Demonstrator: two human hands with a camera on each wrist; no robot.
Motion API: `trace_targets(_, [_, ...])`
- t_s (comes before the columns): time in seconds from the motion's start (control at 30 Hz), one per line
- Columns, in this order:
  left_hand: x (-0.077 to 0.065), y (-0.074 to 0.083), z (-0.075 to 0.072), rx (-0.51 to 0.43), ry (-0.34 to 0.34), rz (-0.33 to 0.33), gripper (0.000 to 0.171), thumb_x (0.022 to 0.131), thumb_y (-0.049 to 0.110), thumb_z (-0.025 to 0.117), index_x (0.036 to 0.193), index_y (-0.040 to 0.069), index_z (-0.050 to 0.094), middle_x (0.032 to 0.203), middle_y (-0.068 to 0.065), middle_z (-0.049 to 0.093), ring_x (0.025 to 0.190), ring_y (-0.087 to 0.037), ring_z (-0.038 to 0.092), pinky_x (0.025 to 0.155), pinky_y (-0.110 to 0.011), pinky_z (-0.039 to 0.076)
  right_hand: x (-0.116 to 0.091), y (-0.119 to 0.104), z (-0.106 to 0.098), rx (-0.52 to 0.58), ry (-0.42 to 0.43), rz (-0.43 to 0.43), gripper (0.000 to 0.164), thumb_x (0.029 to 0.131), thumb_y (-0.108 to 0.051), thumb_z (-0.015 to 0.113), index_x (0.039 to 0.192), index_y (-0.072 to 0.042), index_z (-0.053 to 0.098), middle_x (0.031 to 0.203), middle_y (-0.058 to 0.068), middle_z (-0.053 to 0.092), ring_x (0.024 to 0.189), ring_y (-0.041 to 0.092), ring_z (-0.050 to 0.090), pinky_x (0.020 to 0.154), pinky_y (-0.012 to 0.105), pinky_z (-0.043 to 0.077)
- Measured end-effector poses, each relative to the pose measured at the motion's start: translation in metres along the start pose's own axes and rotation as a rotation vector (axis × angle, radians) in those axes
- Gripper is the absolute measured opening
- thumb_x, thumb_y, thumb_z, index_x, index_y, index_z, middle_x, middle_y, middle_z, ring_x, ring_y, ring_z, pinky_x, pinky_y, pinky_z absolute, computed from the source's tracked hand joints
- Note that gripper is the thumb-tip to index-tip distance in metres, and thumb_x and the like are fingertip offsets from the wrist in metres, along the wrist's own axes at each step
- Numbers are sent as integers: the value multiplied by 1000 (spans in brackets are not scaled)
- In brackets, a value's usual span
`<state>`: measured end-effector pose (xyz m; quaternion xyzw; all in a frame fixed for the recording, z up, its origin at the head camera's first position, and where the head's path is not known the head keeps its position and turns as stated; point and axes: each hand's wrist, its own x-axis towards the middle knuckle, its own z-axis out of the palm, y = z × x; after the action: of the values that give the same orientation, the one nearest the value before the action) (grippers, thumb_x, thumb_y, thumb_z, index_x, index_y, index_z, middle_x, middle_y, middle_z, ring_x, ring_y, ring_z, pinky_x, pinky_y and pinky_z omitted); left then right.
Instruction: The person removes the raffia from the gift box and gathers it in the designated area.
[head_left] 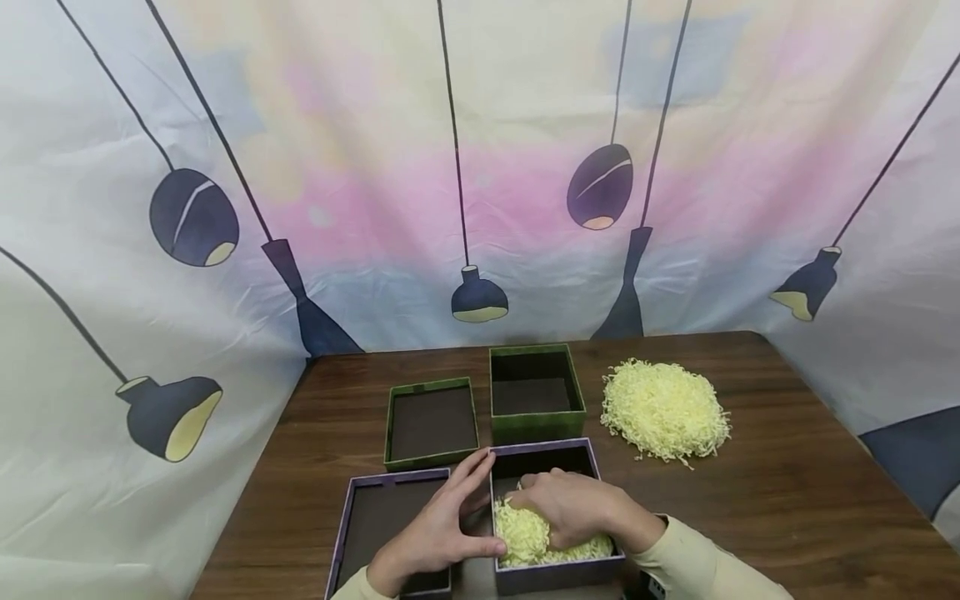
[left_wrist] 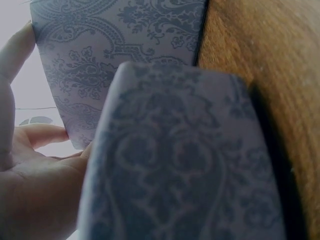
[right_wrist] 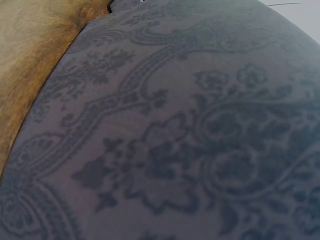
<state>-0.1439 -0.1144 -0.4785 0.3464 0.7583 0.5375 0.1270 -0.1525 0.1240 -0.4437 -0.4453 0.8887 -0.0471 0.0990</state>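
In the head view a purple-patterned box stands at the near middle of the table, with pale yellow shredded paper in its near part. My left hand is spread along the left side of this box, fingertips at the rim and thumb at the near-left, by the paper. My right hand reaches down inside the box and touches the shredded paper; its fingertips are hidden. Patterned box walls fill much of the left wrist view. Only the patterned outer wall and some table show in the right wrist view.
Left of the box lies a shallow purple-edged lid, partly under my left forearm. Behind stand a shallow green-edged lid and a deep green box. A heap of shredded paper lies at the right on the wooden table.
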Motion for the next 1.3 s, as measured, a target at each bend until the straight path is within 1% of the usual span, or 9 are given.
trace_targets(0.17, [0, 2, 1, -2, 4, 2, 99, 81, 24, 81, 156, 10, 18, 162, -12, 7, 145, -34, 18, 105, -29, 45, 0, 0, -1, -16, 8, -2, 60, 66, -11, 84, 120, -26, 63, 112, -4, 64, 92, 10, 62, 74, 32, 55])
trace_targets(0.23, [0, 2, 1, -2, 3, 4, 99, 81, 23, 81, 156, 9, 19, 162, -13, 7, 145, -35, 18, 105, -29, 46, 0, 0, -1, -16, 8, -3, 60, 66, -11, 84, 120, -26, 63, 111, -4, 64, 91, 10, 62, 73, 31, 55])
trace_targets(0.33, [0, 2, 0, 2, 7, 3, 99, 80, 23, 81, 156, 9, 19, 162, -16, 7, 145, -35, 19, 105, -29, 46, 1, 0, -1, -12, 8, -4, 61, 67, -10, 84, 121, -26, 63, 113, -3, 64, 92, 10, 62, 74, 32, 56])
trace_targets(0.5, [0, 2, 0, 1, 6, -16, 99, 81, 24, 81, 156, 11, 19, 161, -17, 7, 145, -35, 19, 105, -29, 46, 1, 3, 0, 2, 21, -20, 60, 66, -7, 83, 118, -26, 63, 112, -3, 64, 87, 8, 62, 71, 29, 55])
trace_targets(0.57, [0, 2, 0, -4, 4, -17, 99, 81, 24, 81, 156, 11, 19, 161, -18, 7, 145, -36, 19, 105, -29, 46, 0, 3, 0, -4, 25, -21, 59, 65, -7, 83, 118, -26, 63, 112, -4, 64, 88, 8, 61, 71, 30, 55])
trace_targets(0.73, [1, 0, -1, -12, -2, -12, 98, 82, 22, 80, 156, 11, 18, 161, -18, 6, 145, -35, 19, 105, -31, 46, -1, 3, -1, -22, 22, -4, 62, 66, -8, 83, 121, -26, 63, 115, -3, 63, 94, 11, 62, 78, 36, 56])
trace_targets(0.9, [0, -1, 0, -30, -6, -22, 96, 83, 22, 79, 156, 12, 18, 161, -18, 5, 145, -34, 19, 106, -30, 45, -1, 4, -4, -7, 30, 6, 61, 65, -5, 81, 120, -26, 63, 115, -2, 63, 88, 10, 62, 75, 34, 56])
trace_targets(1.0, [0, -1, 0, -31, -7, -20, 96, 83, 23, 79, 157, 13, 18, 162, -18, 4, 145, -34, 19, 106, -30, 45, -1, 4, -6, 8, 30, 3, 61, 65, -3, 81, 119, -26, 63, 117, -3, 63, 87, 9, 62, 74, 33, 56])
trace_targets(1.3, [0, -1, -2, -21, -2, 3, 97, 83, 21, 79, 157, 11, 18, 161, -18, 5, 145, -35, 19, 106, -32, 46, -2, 5, -9, 10, 43, 16, 66, 67, -5, 81, 127, -24, 62, 122, -2, 63, 98, 14, 64, 81, 38, 57])
